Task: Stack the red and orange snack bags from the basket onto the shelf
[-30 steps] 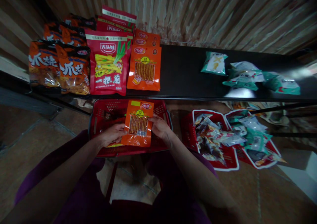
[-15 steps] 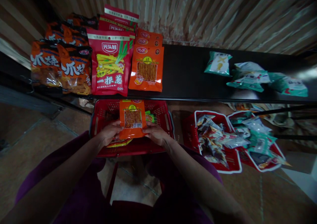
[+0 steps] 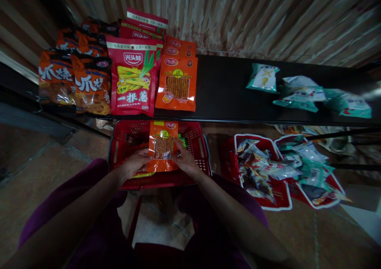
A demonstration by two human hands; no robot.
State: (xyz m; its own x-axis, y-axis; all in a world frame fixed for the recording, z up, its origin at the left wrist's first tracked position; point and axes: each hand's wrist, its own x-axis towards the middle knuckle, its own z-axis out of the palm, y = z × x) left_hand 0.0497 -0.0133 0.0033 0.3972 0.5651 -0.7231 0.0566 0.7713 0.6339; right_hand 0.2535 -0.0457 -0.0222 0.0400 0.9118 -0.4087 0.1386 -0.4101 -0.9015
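An orange snack packet (image 3: 163, 146) is held upright above a red basket (image 3: 193, 136). My left hand (image 3: 136, 164) grips its left edge, and my right hand (image 3: 185, 158) holds the right edge, with the thumb on the front. Under the packet, a yellow-edged packet and a green one partly show in the basket; the rest is hidden. On the black shelf (image 3: 220, 88) just beyond stand similar orange packets (image 3: 176, 84), red packets with a green onion picture (image 3: 133, 78) and black-and-orange bags (image 3: 91, 82).
Green-and-white bags (image 3: 299, 93) lie on the shelf's right part. Below it, two white-rimmed red baskets (image 3: 276, 201) hold several bags. The shelf's front edge runs just beyond my hands. My knees flank the near basket.
The held orange packet has shifted slightly right and tilted a little. My right hand's fingers have moved up along its right edge.
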